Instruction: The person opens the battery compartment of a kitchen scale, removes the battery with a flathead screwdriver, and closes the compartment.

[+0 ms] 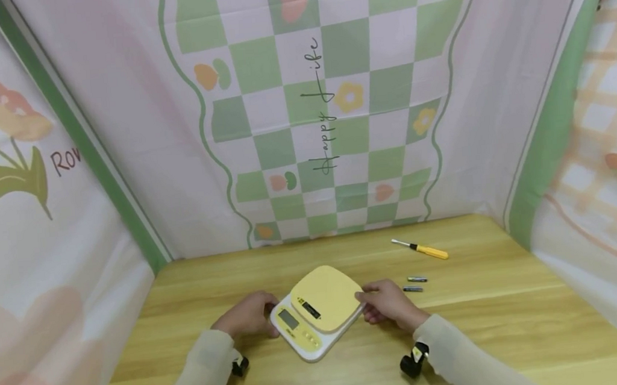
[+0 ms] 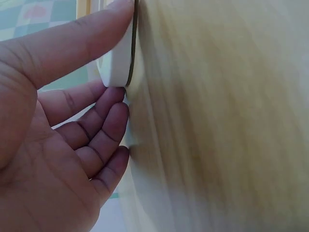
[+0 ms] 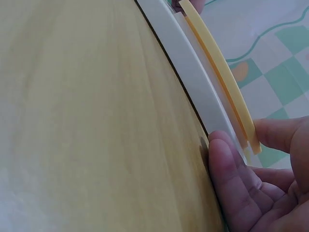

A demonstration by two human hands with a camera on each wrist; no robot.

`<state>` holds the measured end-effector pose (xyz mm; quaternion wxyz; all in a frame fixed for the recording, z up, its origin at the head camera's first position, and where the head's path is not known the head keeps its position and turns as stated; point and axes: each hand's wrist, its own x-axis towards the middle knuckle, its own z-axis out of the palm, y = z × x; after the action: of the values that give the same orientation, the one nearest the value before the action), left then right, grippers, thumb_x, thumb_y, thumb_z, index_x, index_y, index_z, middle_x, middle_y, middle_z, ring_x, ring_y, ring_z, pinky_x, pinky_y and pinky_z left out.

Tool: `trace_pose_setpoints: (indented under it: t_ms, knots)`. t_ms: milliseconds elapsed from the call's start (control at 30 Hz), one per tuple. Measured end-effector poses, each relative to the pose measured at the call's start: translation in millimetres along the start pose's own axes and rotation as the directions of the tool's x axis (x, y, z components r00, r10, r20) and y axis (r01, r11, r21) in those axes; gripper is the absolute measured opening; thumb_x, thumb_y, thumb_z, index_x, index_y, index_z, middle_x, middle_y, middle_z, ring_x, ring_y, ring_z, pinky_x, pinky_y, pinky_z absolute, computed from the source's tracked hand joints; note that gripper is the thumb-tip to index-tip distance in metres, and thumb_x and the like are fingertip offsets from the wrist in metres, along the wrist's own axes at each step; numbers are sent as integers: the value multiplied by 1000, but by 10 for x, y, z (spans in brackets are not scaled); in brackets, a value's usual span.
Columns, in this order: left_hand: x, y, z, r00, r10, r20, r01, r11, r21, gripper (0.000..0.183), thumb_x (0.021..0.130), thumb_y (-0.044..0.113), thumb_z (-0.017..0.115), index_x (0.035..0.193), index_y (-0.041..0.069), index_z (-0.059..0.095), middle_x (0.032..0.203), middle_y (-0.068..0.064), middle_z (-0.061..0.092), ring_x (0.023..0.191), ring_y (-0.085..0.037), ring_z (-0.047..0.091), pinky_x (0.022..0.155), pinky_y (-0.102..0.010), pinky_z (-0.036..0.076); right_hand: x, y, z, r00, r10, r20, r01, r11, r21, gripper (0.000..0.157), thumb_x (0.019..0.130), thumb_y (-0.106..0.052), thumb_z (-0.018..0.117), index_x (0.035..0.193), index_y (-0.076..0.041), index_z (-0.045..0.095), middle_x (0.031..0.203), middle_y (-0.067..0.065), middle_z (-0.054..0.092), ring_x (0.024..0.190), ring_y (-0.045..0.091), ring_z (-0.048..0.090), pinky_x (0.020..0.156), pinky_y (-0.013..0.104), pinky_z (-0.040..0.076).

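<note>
A kitchen scale (image 1: 329,336) with a white base, a yellow square platform (image 1: 330,296) and a small grey display lies on the wooden table, turned at an angle. At its left corner my left hand (image 1: 247,315) holds the edge, thumb along the side and fingertips near the tabletop. The left wrist view shows the white base (image 2: 119,63) between thumb and index finger. On the opposite corner, my right hand (image 1: 390,304) grips the scale, its thumb against the yellow platform (image 3: 222,72) and its other fingers at the white base. The scale's underside is hidden.
Two small batteries (image 1: 413,289) lie on the table (image 1: 212,278) just beyond my right hand. Farther back is a screwdriver (image 1: 430,252) with a yellow and black handle. Printed fabric (image 1: 303,126) hangs behind the table and on both sides.
</note>
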<state>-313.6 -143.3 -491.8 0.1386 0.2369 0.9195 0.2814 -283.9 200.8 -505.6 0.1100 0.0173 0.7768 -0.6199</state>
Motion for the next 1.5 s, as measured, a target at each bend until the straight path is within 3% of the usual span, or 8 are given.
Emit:
trace_pose_setpoints:
  t_ms: [267, 533, 1200, 1500]
  knots:
    - [-35, 12, 7, 1000, 2, 18, -2, 1000, 7, 46, 61, 21, 91, 98, 18, 65, 88, 10, 59, 82, -11, 56, 80, -32, 52, 76, -37, 4, 999, 16, -36, -15, 1000, 14, 48, 92, -17, 67, 127, 14, 53, 76, 18, 65, 58, 22, 64, 56, 37, 60]
    - [-61, 37, 0, 1000, 24, 17, -24, 1000, 11, 42, 63, 21, 90, 96, 19, 64, 85, 10, 58, 79, -11, 55, 76, -30, 52, 150, -74, -16, 999, -6, -38, 6, 1000, 3, 40, 94, -18, 66, 119, 13, 59, 78, 17, 65, 63, 23, 65, 61, 37, 61]
    - [-183, 120, 104, 1000, -11, 21, 12, 1000, -12, 39, 61, 27, 91, 85, 21, 60, 78, 5, 58, 70, -12, 53, 62, -26, 49, 344, -131, 3, 999, -34, 5, 35, 991, -133, 36, 98, -16, 58, 125, 9, 59, 73, 13, 61, 61, 21, 61, 55, 34, 58]
    - [-256, 194, 124, 999, 12, 30, -12, 1000, 10, 37, 61, 29, 91, 79, 20, 60, 73, 6, 57, 65, -10, 52, 58, -25, 48, 463, -117, 65, 999, -51, -20, 46, 983, -177, 27, 98, -19, 59, 108, 4, 69, 72, 11, 62, 62, 20, 62, 56, 33, 58]
